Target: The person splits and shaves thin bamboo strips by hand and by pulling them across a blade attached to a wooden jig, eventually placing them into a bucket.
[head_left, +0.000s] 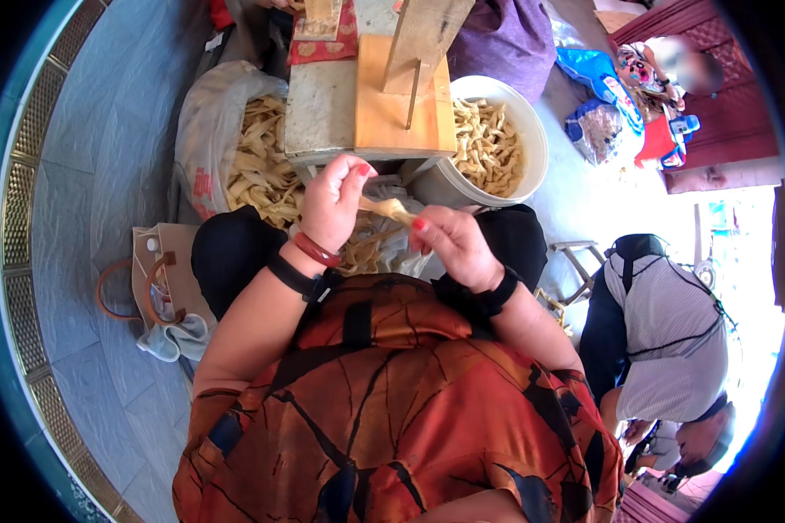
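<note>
The strip (387, 207) is located just in front of the near edge of the table (321, 96), spanning the gap between the two hands. The fingers of the right hand (458, 244) are pressed together, with the thumb and index finger pinching the right end of the strip. At the left hand (333, 200), the thumb and index finger are bent close together; the left end of the strip runs to the hand below the thumb, where the grip is hidden and cannot be told. To the right of the table, a white bucket (536, 144) contains many short, twisted pale pieces (488, 144). To the left of the table, a translucent plastic bag (202, 144) contains loose, flat strips (262, 166). In front of the table, below the hands, further pale strips (371, 253) lie on clear plastic. On the table, a wooden board (377, 100) carries an upright plank (423, 39) and a thin rod (413, 96). Both forearms are angled inward toward the table, with the left hand raised and the right hand palm down.
</note>
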A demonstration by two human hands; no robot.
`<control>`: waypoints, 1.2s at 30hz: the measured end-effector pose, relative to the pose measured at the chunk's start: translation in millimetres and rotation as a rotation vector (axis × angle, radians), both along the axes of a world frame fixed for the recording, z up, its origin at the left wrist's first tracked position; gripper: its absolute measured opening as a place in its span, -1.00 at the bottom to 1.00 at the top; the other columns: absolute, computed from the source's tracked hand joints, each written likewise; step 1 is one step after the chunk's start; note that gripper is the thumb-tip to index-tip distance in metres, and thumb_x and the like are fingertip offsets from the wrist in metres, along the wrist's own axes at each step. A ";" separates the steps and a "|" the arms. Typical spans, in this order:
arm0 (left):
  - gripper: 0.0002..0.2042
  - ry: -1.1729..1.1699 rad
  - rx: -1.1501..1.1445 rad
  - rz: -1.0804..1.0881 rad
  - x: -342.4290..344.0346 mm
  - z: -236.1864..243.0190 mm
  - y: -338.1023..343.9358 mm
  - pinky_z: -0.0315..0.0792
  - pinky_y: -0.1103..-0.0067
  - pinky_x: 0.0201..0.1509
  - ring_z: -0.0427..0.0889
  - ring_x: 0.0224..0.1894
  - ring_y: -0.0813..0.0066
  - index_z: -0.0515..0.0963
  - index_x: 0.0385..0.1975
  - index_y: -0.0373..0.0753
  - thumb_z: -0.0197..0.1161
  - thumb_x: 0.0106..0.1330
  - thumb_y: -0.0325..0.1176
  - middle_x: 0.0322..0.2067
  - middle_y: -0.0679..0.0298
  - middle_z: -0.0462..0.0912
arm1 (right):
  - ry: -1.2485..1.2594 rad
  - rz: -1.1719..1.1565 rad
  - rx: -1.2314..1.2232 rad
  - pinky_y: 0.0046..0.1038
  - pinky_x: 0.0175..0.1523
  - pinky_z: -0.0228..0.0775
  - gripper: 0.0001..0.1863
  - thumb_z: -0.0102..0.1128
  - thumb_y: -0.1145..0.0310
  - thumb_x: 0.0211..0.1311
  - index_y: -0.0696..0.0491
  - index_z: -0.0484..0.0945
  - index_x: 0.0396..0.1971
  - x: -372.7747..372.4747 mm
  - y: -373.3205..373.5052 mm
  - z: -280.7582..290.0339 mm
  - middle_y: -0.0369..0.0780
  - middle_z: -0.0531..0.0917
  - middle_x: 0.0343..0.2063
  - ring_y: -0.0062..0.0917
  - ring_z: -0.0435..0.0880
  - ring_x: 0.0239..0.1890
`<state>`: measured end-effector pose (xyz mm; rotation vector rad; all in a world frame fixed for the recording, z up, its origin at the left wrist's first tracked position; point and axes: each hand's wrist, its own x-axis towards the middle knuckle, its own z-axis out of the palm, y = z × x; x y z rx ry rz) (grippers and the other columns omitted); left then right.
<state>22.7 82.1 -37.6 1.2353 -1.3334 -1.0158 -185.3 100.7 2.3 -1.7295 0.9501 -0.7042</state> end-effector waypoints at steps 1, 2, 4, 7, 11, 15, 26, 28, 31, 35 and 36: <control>-0.81 -0.063 -0.030 -0.006 -2.6 1.6 2.4 0.42 0.64 -0.26 0.56 -0.38 0.60 0.49 -0.29 -0.30 0.04 0.41 -0.30 -0.41 0.27 0.63 | -0.007 -0.041 0.007 -0.54 -0.36 0.37 -0.74 0.01 0.29 0.38 0.15 0.52 -0.44 -1.7 -2.9 -1.5 -0.24 0.53 -0.55 -0.57 0.50 -0.49; -0.82 -0.009 -0.074 -0.012 -7.6 2.2 3.8 0.26 0.74 -0.42 0.30 -0.52 0.76 0.51 -0.35 -0.26 0.04 0.42 -0.31 -0.57 0.46 0.42 | 0.019 -0.088 -0.220 -0.51 -0.34 0.38 -0.86 0.12 0.38 0.28 0.15 0.52 -0.39 -1.3 -6.8 -1.5 -0.22 0.54 -0.51 -0.52 0.51 -0.47; -0.83 -0.036 -0.161 -0.050 -17.1 1.0 7.1 0.26 0.73 -0.42 0.30 -0.52 0.76 0.51 -0.36 -0.26 0.05 0.41 -0.32 -0.57 0.46 0.42 | 0.022 -0.020 -0.298 -0.50 -0.34 0.38 -0.91 0.18 0.45 0.18 0.14 0.50 -0.37 10.5 -9.8 11.6 -0.21 0.53 -0.51 -0.49 0.53 -0.46; -0.88 -0.018 -0.168 -0.087 -21.2 2.9 8.4 0.31 0.72 -0.39 0.37 -0.49 0.72 0.50 -0.32 -0.27 0.07 0.39 -0.37 -0.52 0.41 0.48 | 0.121 0.202 -0.273 -0.46 -0.42 0.35 -0.83 0.26 0.56 0.01 0.12 0.43 -0.42 17.6 -13.2 9.5 -0.21 0.50 -0.57 -0.46 0.53 -0.53; -0.84 0.218 0.151 -0.138 -8.8 9.3 -3.4 0.41 0.68 -0.31 0.48 -0.44 0.65 0.49 -0.29 -0.29 0.10 0.37 -0.32 -0.45 0.39 0.55 | 0.081 0.085 -0.366 -0.50 -0.49 0.32 -0.83 0.25 0.60 0.01 0.11 0.45 -0.41 13.8 -15.2 11.7 -0.26 0.51 -0.57 -0.52 0.48 -0.59; -0.80 0.240 0.368 -0.437 13.5 23.3 -13.6 0.36 0.71 -0.34 0.44 -0.44 0.69 0.50 -0.33 -0.29 0.10 0.37 -0.27 -0.49 0.42 0.52 | 0.072 -0.073 -0.347 -0.43 -0.42 0.37 -0.83 0.21 0.64 -0.02 0.10 0.42 -0.47 11.4 -19.5 21.5 -0.21 0.50 -0.59 -0.36 0.52 -0.55; -0.79 -0.189 -0.018 -0.126 8.1 38.7 -97.0 0.25 0.64 -0.49 0.34 -0.60 0.63 0.46 -0.46 -0.27 0.09 0.36 -0.28 -0.68 0.35 0.40 | 0.236 -0.295 -0.642 -0.33 -0.34 0.44 -0.93 0.12 0.56 0.07 0.09 0.48 -0.42 10.3 -115.4 27.6 -0.12 0.53 -0.47 -0.20 0.56 -0.48; -0.80 -0.428 -0.031 -0.007 2.9 24.7 -113.6 0.29 0.57 -0.49 0.39 -0.61 0.53 0.46 -0.46 -0.30 0.11 0.34 -0.30 -0.68 0.23 0.43 | 0.307 -0.264 -0.655 -0.25 -0.30 0.45 -0.96 0.12 0.45 0.12 0.08 0.48 -0.43 8.1 -132.0 2.5 -0.11 0.55 -0.44 -0.14 0.56 -0.44; -0.82 -0.529 -0.108 0.002 5.2 25.6 -83.4 0.33 0.49 -0.48 0.45 -0.61 0.37 0.46 -0.44 -0.32 0.13 0.31 -0.33 -0.65 0.11 0.46 | 0.523 -0.346 -0.656 -0.23 -0.16 0.43 -0.91 0.14 0.41 0.13 0.06 0.51 -0.37 -21.1 -131.0 -14.2 -0.11 0.58 -0.33 -0.17 0.57 -0.28; -0.87 -0.420 -0.225 -0.172 -3.6 37.1 -35.5 0.36 0.46 -0.43 0.50 -0.53 0.23 0.46 -0.45 -0.29 0.12 0.29 -0.39 -0.57 0.12 0.50 | 0.374 -0.280 -0.704 -0.22 -0.07 0.40 -0.73 0.20 0.47 0.09 0.11 0.53 -0.16 -32.9 -92.6 9.5 -0.10 0.60 -0.20 -0.21 0.56 -0.19; -0.88 -0.388 -0.263 -0.234 -7.8 36.3 -28.6 0.37 0.46 -0.41 0.51 -0.51 0.21 0.46 -0.44 -0.29 0.12 0.29 -0.38 -0.55 0.12 0.51 | 0.290 -0.131 -0.538 -0.24 -0.10 0.41 -0.74 0.21 0.49 0.07 0.11 0.52 -0.18 -20.1 -71.5 19.7 -0.09 0.59 -0.24 -0.21 0.56 -0.21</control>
